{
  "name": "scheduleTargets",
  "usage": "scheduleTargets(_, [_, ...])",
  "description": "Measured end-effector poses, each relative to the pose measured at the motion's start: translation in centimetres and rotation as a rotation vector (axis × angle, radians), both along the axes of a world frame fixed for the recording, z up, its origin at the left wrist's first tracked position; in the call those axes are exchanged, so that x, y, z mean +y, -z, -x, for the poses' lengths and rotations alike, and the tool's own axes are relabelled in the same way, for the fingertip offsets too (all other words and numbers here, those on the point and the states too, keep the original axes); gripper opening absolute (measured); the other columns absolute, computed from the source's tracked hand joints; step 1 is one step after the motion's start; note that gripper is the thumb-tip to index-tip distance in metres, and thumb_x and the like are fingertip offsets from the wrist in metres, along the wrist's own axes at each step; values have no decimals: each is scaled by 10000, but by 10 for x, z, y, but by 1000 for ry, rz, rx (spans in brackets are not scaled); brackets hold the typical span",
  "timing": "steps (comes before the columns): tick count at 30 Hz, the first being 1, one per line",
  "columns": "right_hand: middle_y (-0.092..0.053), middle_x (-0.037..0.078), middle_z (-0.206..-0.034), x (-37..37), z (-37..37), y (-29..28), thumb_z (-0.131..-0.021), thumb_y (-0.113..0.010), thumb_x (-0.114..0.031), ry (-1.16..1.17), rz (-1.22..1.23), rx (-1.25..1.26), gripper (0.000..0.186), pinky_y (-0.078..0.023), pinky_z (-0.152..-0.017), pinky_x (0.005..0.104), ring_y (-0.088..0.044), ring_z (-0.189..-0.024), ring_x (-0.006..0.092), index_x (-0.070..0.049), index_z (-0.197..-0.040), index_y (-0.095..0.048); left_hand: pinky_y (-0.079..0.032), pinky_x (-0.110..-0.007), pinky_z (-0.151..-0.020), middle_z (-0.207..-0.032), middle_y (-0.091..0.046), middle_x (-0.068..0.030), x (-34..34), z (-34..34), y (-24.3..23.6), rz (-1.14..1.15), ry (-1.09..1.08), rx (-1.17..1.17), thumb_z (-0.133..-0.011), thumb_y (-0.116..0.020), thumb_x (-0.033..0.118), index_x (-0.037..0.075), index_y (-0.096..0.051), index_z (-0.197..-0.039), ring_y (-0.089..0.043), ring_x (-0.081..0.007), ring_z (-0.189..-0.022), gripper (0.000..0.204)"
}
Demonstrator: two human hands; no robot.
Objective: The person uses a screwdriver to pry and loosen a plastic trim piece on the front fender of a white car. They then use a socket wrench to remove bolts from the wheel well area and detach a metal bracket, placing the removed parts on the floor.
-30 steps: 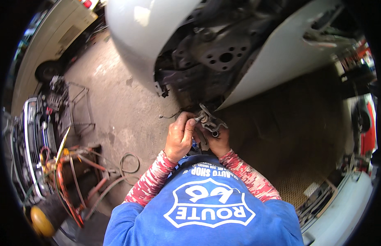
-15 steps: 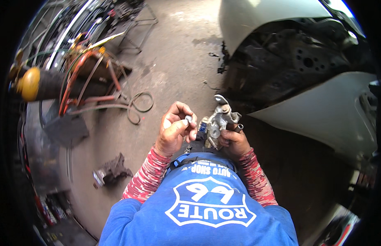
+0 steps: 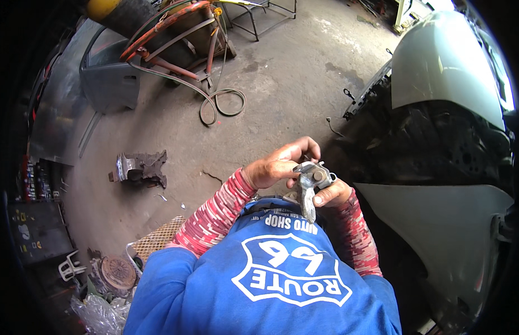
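In front of my belly my right hand (image 3: 336,194) grips a grey metal hinge-like bracket (image 3: 307,195), its thumb lying along the near side. A round bolt head (image 3: 318,175) shows near the top of this part, and a flat arm of it points down toward my shirt. My left hand (image 3: 275,167) is closed against the bracket's far left side, fingers bent and fingertips partly behind the metal. Whatever those fingertips pinch is hidden.
A car body with a pale fender (image 3: 444,67) and another pale panel (image 3: 432,223) stands on my right. Ahead lies a looped hose (image 3: 230,113) by an orange cylinder cart (image 3: 181,70). A rusty metal part (image 3: 145,167) lies on the floor at left, beyond a wire mesh (image 3: 159,239).
My left hand has moved right, from holding a small silver piece apart to touching the bracket. The bracket has turned and come closer to my body. My view has shifted.
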State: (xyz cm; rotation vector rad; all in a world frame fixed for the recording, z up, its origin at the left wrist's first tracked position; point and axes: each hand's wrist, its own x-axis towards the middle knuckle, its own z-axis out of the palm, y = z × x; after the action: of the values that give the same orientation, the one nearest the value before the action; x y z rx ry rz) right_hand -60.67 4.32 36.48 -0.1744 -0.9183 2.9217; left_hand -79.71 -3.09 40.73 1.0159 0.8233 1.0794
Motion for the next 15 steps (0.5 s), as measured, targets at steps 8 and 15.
scheduleTargets(8, [-628,95,-758,-10,74,-1,-659,-793,-250,-152,63,82,718,-412,-566,273,-542,-584,155,117,-1220,-536,-395,-191,-527,-904,-557,-16,-36,56,-11,-60,-186,63,-974,-447,437,57,-529,-1111,-496,-61,-656,413])
scheduleTargets(15, [-498,20,-662,-46,151,-4,-819,-715,-399,42,-12,10,369,-278,-461,274,-408,-504,116,-70,-885,-562,-448,-361,-725,-844,-517,-131,-63,118,-22,-365,-558,699,-1009,-394,256,-2,-516,-981,-533,-223,-770,287])
